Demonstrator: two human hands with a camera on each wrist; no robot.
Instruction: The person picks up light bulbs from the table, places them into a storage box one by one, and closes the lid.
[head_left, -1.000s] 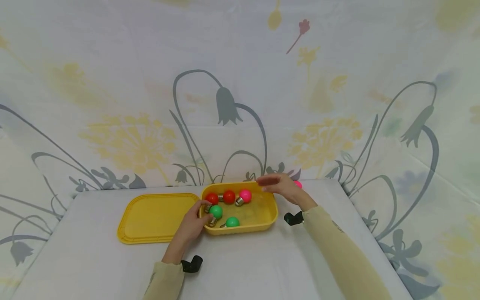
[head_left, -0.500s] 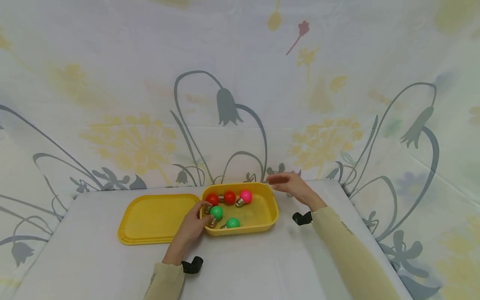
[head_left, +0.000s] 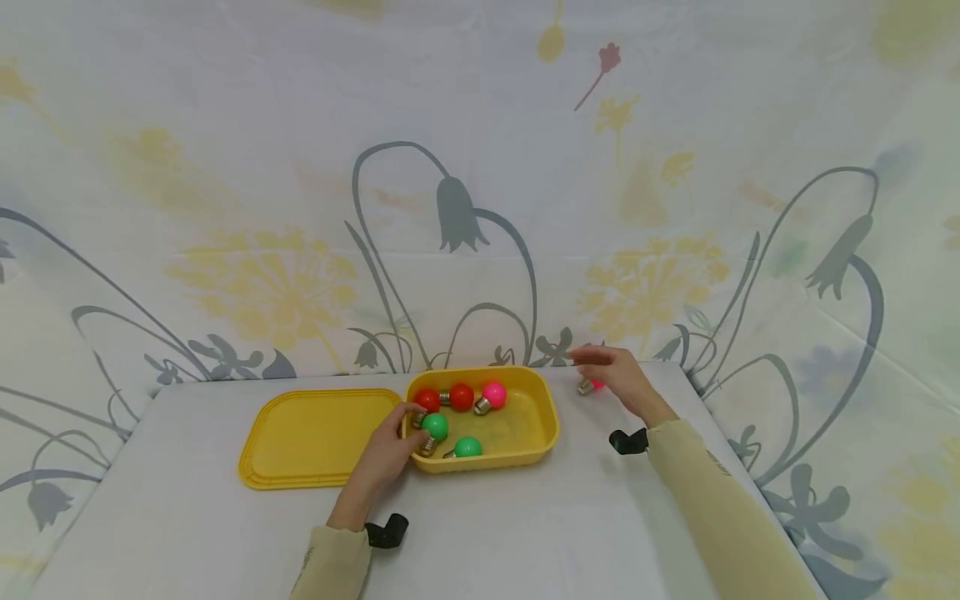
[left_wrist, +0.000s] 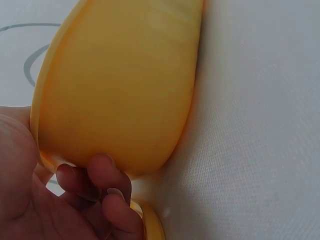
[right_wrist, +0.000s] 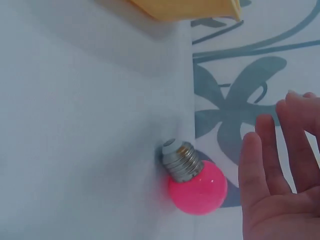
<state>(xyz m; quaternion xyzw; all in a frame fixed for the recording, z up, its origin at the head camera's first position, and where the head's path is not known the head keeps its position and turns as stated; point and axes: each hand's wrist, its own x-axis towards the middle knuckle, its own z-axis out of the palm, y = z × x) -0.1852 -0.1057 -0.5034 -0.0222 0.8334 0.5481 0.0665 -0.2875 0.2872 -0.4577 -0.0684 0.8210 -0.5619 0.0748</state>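
Note:
A yellow plastic container (head_left: 537,453) holds several small round light bulbs with metal screw bases: red bulbs (head_left: 461,397), a pink bulb (head_left: 494,393) and green bulbs (head_left: 468,447). My left hand (head_left: 386,450) grips the container's left end, thumb and fingers at the rim; in the left wrist view its fingers (left_wrist: 107,172) curl against the outer wall. To the right of the container, another pink bulb (right_wrist: 199,187) lies on the table near the back. Over it is my right hand (head_left: 618,379), fingers extended and holding nothing, partly hiding that bulb in the head view.
Left of the container a flat yellow lid (head_left: 322,437) lies on the white table (head_left: 510,533), its right edge close to the container. A flower-printed cloth (head_left: 480,167) rises directly behind the table and along both sides.
My right hand has moved right, from over the container's right end to above the loose pink bulb. The left hand and the container have stayed in place.

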